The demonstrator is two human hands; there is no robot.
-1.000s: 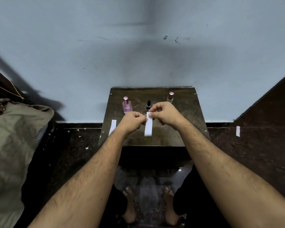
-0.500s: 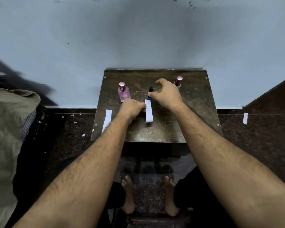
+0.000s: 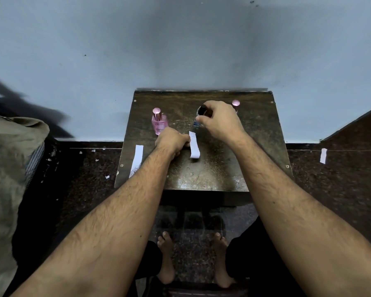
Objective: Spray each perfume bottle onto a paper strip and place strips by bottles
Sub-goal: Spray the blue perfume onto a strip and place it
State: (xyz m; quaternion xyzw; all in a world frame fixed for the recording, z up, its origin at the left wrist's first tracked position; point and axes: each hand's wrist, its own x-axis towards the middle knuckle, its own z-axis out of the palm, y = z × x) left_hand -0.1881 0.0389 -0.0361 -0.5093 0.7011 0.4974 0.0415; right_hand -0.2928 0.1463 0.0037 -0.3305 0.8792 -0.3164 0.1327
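Observation:
On the small dark table, my left hand pinches a white paper strip at its left edge, holding it just above the surface. My right hand grips a small dark-capped bottle in the middle of the row; most of the bottle is hidden by my fingers. A pink perfume bottle stands to the left, just beyond my left hand. Behind my right hand only the pink cap of a third bottle shows. A second white strip lies flat near the table's left edge.
A blue-grey wall rises right behind the table. On the dark floor lie another strip at right and paper scraps at left. A beige cloth bundle fills the left side. My bare feet rest under the table.
My right hand let go of the strip's top and reached back to close around the dark middle bottle. My left hand kept the strip. The camera tilted downward.

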